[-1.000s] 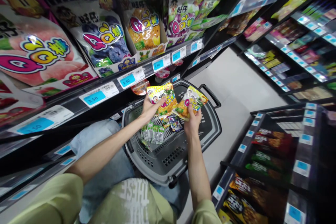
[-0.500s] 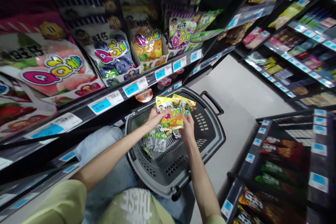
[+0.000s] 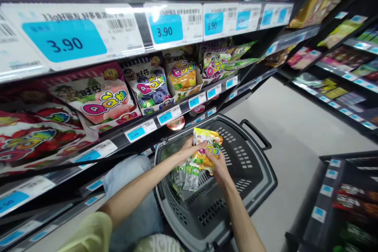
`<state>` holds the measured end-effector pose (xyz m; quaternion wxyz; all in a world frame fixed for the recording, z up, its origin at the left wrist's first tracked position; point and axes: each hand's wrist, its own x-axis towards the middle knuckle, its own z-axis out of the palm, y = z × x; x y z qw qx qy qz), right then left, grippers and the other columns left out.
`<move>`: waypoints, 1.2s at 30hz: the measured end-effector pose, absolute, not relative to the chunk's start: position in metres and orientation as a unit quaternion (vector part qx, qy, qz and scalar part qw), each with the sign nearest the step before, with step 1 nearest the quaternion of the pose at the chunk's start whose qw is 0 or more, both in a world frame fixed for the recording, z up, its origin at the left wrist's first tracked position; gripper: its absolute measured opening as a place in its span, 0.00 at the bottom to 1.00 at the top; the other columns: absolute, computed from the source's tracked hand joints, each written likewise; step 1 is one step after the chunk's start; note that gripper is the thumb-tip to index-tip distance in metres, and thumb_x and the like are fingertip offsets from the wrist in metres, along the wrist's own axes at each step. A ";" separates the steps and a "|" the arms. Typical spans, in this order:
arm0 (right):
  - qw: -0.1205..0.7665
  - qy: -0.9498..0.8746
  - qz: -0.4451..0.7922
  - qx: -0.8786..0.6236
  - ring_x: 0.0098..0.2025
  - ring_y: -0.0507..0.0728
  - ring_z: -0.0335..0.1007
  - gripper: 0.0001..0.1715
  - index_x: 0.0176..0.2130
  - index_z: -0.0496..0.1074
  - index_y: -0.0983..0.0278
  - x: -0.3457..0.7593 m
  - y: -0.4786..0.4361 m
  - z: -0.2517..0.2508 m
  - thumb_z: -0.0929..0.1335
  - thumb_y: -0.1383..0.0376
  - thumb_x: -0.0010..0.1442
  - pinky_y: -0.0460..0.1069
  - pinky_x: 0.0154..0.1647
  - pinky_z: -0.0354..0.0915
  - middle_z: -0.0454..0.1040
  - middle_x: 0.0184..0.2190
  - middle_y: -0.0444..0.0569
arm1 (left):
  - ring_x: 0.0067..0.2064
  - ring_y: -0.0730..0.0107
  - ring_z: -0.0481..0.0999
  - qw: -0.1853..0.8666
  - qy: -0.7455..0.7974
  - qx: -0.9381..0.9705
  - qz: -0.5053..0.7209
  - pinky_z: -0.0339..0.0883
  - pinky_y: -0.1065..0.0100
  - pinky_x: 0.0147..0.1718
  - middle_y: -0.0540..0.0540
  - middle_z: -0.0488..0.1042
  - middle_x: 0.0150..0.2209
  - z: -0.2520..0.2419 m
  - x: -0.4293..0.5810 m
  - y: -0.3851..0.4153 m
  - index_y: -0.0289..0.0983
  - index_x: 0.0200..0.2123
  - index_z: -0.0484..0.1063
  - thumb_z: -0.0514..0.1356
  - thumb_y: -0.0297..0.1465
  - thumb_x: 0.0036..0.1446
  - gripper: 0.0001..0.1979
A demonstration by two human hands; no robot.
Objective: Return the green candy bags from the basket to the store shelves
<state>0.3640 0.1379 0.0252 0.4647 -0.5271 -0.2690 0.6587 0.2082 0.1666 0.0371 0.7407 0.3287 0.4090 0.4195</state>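
Observation:
Both of my hands hold yellow QQ gummy candy bags (image 3: pixel 198 160) above the shopping basket. My left hand (image 3: pixel 189 150) grips their left side, its thumb laid across the front. My right hand (image 3: pixel 219 164) closes on the right side, its thumb over the printed front. The bags overlap, so how many there are I cannot tell. Below them, inside the grey basket (image 3: pixel 270 183), lie several small green-and-silver packets (image 3: pixel 189 177). A bit of another packet there is mostly hidden behind my hands.
The shelf on the left carries peach gummy bags (image 3: pixel 106 102), blueberry gummy bags (image 3: pixel 152 86) and pineapple gummy bags (image 3: pixel 183 75) in open boxes. A price-tag rail (image 3: pixel 165 27) juts out above them. Pale floor (image 3: pixel 283 126) stretches beyond the basket; a low rack (image 3: pixel 330 197) stands right.
My view has shifted, bringing the upper price-tag rail into sight. The two fanned-out bags are now drawn together more closely, and my right thumb has moved onto their front.

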 end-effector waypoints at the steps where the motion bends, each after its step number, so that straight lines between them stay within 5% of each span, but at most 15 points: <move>1: 0.475 -0.264 0.650 -0.532 0.40 0.61 0.80 0.33 0.48 0.72 0.62 0.364 0.139 0.027 0.80 0.58 0.44 0.55 0.44 0.76 0.81 0.42 0.50 | 0.56 0.54 0.73 0.758 0.391 0.311 0.420 0.64 0.51 0.59 0.39 0.74 0.55 0.036 0.209 0.167 0.38 0.57 0.69 0.67 0.46 0.53 0.32; 11: 0.542 -0.255 0.604 -0.526 0.44 0.58 0.79 0.33 0.53 0.70 0.59 0.376 0.148 0.034 0.76 0.55 0.51 0.52 0.46 0.75 0.79 0.47 0.48 | 0.56 0.56 0.73 0.683 0.456 0.346 0.453 0.63 0.54 0.60 0.41 0.75 0.56 0.023 0.216 0.170 0.37 0.53 0.71 0.63 0.46 0.57 0.26; 19: 0.699 -0.217 0.351 -0.584 0.44 0.54 0.78 0.30 0.49 0.65 0.58 0.405 0.171 0.024 0.76 0.56 0.50 0.54 0.49 0.75 0.76 0.49 0.46 | 0.55 0.55 0.75 0.615 0.508 0.304 0.521 0.65 0.55 0.58 0.39 0.76 0.54 0.023 0.210 0.178 0.35 0.52 0.69 0.58 0.44 0.63 0.21; 24: 0.612 -0.278 0.446 -0.591 0.43 0.56 0.78 0.31 0.51 0.66 0.58 0.396 0.164 0.016 0.75 0.53 0.52 0.54 0.47 0.75 0.76 0.49 0.47 | 0.57 0.56 0.73 0.632 0.470 0.322 0.526 0.63 0.56 0.60 0.41 0.75 0.56 0.021 0.213 0.180 0.37 0.54 0.68 0.59 0.44 0.62 0.23; 31: 0.492 -0.342 0.614 -0.514 0.58 0.61 0.71 0.30 0.56 0.67 0.56 0.364 0.157 0.006 0.66 0.44 0.61 0.57 0.53 0.73 0.72 0.58 0.48 | 0.54 0.57 0.74 0.608 0.491 0.369 0.503 0.65 0.57 0.57 0.43 0.77 0.50 0.007 0.219 0.172 0.39 0.51 0.70 0.58 0.46 0.62 0.21; 36: 0.454 -0.375 0.637 -0.498 0.54 0.61 0.74 0.41 0.59 0.64 0.56 0.364 0.149 0.004 0.76 0.50 0.51 0.58 0.56 0.71 0.74 0.56 0.50 | 0.52 0.56 0.72 0.507 0.568 0.475 0.442 0.63 0.54 0.57 0.41 0.74 0.47 0.013 0.217 0.169 0.38 0.48 0.71 0.53 0.45 0.65 0.19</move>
